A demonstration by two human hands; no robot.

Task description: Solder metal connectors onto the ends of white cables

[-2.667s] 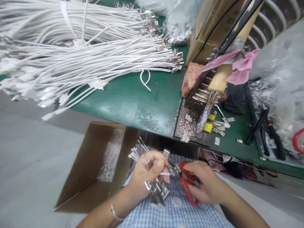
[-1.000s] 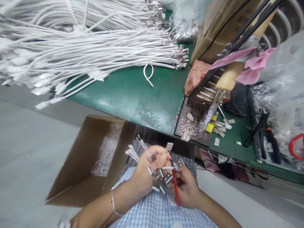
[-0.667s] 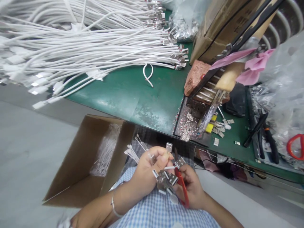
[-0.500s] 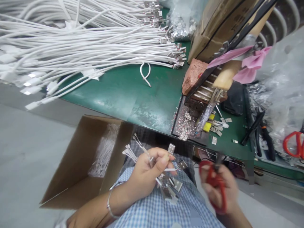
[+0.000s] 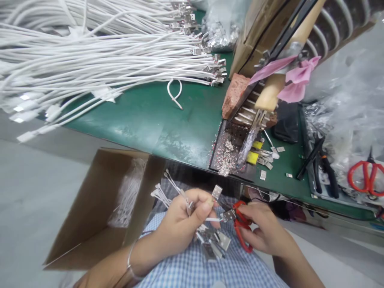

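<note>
My left hand pinches a bunch of short white USB cables over my lap. Their metal USB plugs stick out past the fingers: one plug points up from the fingertips, another plug reaches right, and several hang below the palm. Fingers of my right hand are wrapped in the red handles of a pair of scissors, right beside the rightward plug. I cannot make out the scissor blades, nor whether they touch that plug.
Long white cables with metal plugs cover the back left of the green table. A soldering iron leans by a brick above a solder-littered tray. Other red scissors lie right; an open carton stands lower left.
My right hand has moved left with the scissors, up to the plugs in my left hand. The left hand keeps its hold. The whole view has shifted slightly.
</note>
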